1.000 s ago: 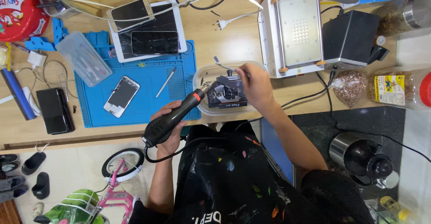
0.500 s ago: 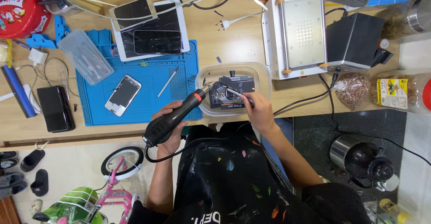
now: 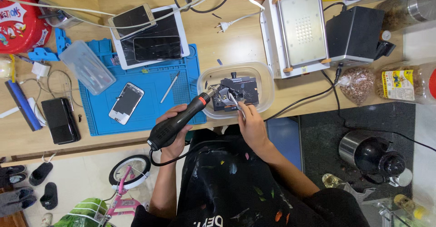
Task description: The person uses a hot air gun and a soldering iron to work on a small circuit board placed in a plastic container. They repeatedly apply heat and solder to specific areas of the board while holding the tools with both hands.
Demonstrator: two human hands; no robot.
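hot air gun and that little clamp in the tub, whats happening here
A person sits at a wooden workbench. Their left hand grips a black hot air gun, its nozzle aimed at a small black clamp fixture inside a clear plastic tub. Their right hand holds tweezers at the same spot. A phone lies on the blue repair mat beside it, untouched.

Count, bench and floor:
- Two hands: left hand (image 3: 171, 131), right hand (image 3: 251, 128).
- One hot-air gun (image 3: 179, 122).
- One pair of tweezers (image 3: 236, 105).
- One clear plastic tub (image 3: 268, 88).
- One blue work mat (image 3: 150, 109).
- One tablet (image 3: 181, 34).
- Three phones with screens showing: (image 3: 132, 17), (image 3: 157, 48), (image 3: 126, 103).
- One black case (image 3: 60, 120).
- One heating plate unit (image 3: 297, 31).
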